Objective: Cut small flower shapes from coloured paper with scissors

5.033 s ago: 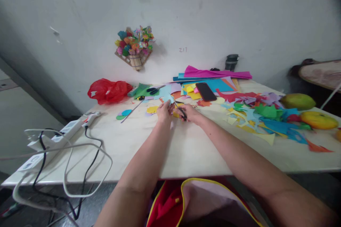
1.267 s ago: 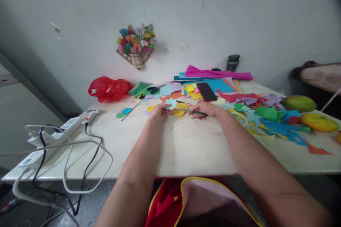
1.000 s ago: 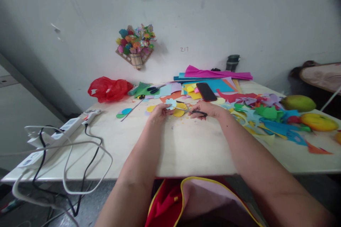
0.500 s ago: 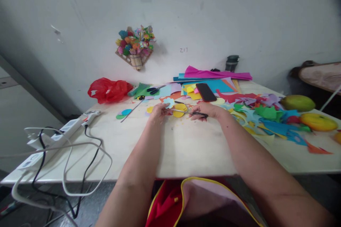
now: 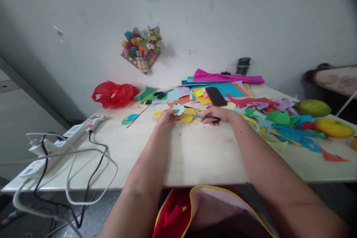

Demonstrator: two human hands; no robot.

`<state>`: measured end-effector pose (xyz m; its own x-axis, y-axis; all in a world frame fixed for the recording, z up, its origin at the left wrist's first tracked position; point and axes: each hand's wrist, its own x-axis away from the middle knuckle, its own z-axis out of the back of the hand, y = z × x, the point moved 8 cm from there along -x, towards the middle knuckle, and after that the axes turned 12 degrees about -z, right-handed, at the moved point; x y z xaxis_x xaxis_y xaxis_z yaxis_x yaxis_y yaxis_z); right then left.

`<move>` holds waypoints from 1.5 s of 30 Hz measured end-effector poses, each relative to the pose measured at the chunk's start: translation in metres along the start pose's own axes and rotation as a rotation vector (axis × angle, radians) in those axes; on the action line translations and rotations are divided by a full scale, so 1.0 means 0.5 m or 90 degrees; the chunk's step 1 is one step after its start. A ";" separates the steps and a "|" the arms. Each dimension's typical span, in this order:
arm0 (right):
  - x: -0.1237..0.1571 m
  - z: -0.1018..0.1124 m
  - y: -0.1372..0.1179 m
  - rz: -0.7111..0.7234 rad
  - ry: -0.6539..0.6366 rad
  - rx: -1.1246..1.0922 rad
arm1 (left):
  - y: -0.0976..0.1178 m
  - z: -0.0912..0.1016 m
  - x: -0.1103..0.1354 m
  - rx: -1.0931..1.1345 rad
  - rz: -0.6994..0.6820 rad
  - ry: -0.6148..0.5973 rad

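My left hand (image 5: pixel 166 116) pinches a light blue paper flower (image 5: pixel 178 109) between its fingers, a little above the tabletop. In my right hand (image 5: pixel 211 114) is a pair of scissors (image 5: pixel 214 118), with the fingers closed round the dark handles. The metal blades point left toward the flower. Below the blades lie yellow paper pieces (image 5: pixel 187 118), partly covered by them, with small yellow snippets scattered around. Another yellow cut-out (image 5: pixel 157 114) rests just left of my left hand.
Coloured paper scraps (image 5: pixel 281 117) spread over the right side, near a green mango-like fruit (image 5: pixel 312 108) and a yellow one (image 5: pixel 334 128). A phone (image 5: pixel 215 96) and paper sheets lie behind. Left are a red plastic bag (image 5: pixel 114 95), second scissors (image 5: pixel 161 94) and a power strip (image 5: pixel 55 150) with cables.
The scissors have drawn back slightly to the right, and their blades look a bit more apart. The flower has shifted and turned a little in my left hand.
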<state>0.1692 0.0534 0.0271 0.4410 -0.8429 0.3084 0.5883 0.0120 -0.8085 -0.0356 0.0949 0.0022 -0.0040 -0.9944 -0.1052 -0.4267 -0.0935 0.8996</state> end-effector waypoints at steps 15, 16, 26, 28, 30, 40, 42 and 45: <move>-0.001 -0.002 0.002 -0.005 -0.015 -0.005 | -0.007 -0.003 0.002 -0.024 0.029 -0.038; -0.001 -0.002 0.001 -0.006 -0.014 -0.002 | -0.007 -0.003 0.003 -0.024 0.030 -0.035; 0.000 -0.006 -0.005 -0.011 -0.011 0.001 | -0.005 -0.004 0.007 -0.019 0.041 -0.011; -0.001 -0.006 -0.004 -0.012 -0.010 -0.002 | -0.004 -0.004 0.008 -0.022 0.041 -0.008; -0.002 -0.006 -0.002 -0.013 -0.007 -0.004 | -0.004 -0.004 0.008 -0.025 0.040 -0.003; -0.004 -0.006 -0.004 -0.006 -0.003 -0.009 | -0.011 -0.001 0.002 0.003 0.048 -0.002; -0.004 -0.006 -0.004 -0.009 -0.001 -0.010 | -0.010 -0.001 0.002 0.002 0.047 -0.003; -0.005 -0.004 -0.004 -0.003 0.005 -0.012 | -0.008 -0.002 0.002 -0.003 0.039 -0.003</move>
<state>0.1659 0.0544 0.0270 0.4332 -0.8469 0.3083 0.5777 -0.0017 -0.8162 -0.0331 0.0940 -0.0011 -0.0344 -0.9981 -0.0514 -0.4218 -0.0322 0.9061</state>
